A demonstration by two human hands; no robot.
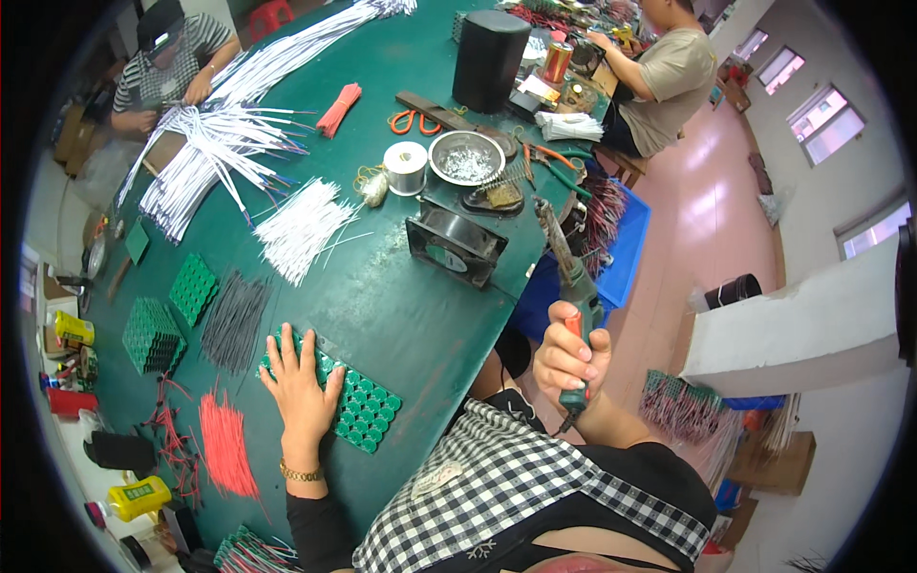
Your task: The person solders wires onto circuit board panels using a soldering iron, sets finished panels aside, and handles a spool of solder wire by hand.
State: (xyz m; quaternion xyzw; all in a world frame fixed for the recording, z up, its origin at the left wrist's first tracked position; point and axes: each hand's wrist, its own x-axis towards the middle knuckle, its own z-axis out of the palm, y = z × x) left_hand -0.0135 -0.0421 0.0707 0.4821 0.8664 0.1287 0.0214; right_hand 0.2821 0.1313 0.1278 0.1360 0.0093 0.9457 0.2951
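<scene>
My left hand [304, 387] lies flat with its fingers spread on a green circuit board panel [368, 409] made of many small round boards. On the right, off the table's edge, my right hand [564, 361] is wrapped round the green and orange handle of a soldering iron [577, 286]. Its cord leaves the handle's lower end and its metal end points up and away from me. Left of the panel lie a bundle of thin black wires [236, 320] and a bundle of red wires [226, 447]. Stacked green boards [153, 336] stand farther left.
Beyond the panel are a black fan [457, 246], a solder spool [405, 169], a metal bowl [466, 159] of silvery bits and white wires [304, 229]. Orange-handled scissors [414, 122] lie farther back. A blue bin [626, 250] stands right of the table. Two people work across and along it.
</scene>
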